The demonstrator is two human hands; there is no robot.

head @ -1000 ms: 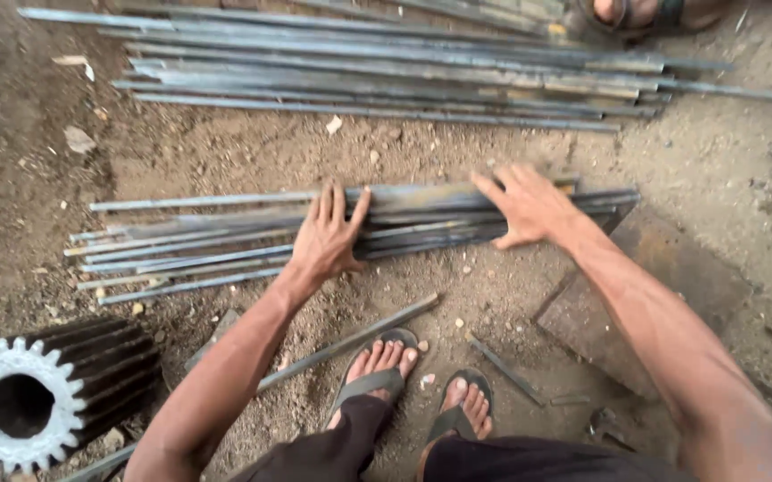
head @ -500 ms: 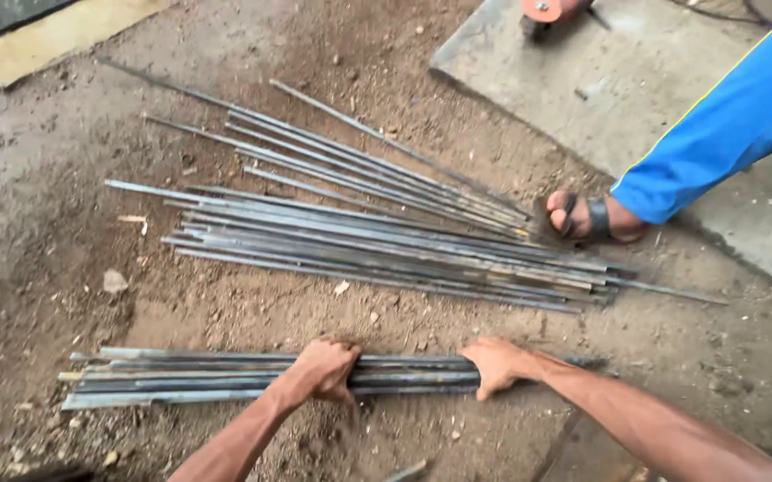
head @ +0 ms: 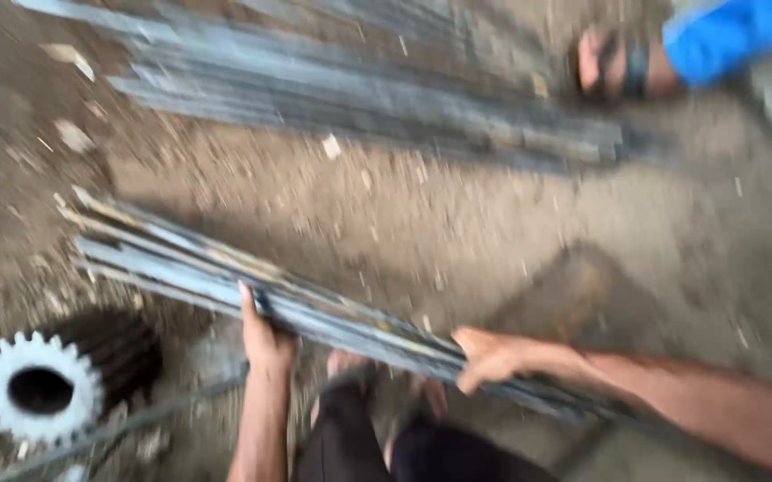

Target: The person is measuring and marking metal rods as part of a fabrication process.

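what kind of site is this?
Likely a metal workshop or fabrication yard, floor level: a bundle of steel rods gripped by the left hand and right hand, more rods on the dirt floor, a large toothed gear.

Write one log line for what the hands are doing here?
left hand: grips rod bundle | right hand: grips same bundle | bundle: tilted, off dirt floor | view: blurred
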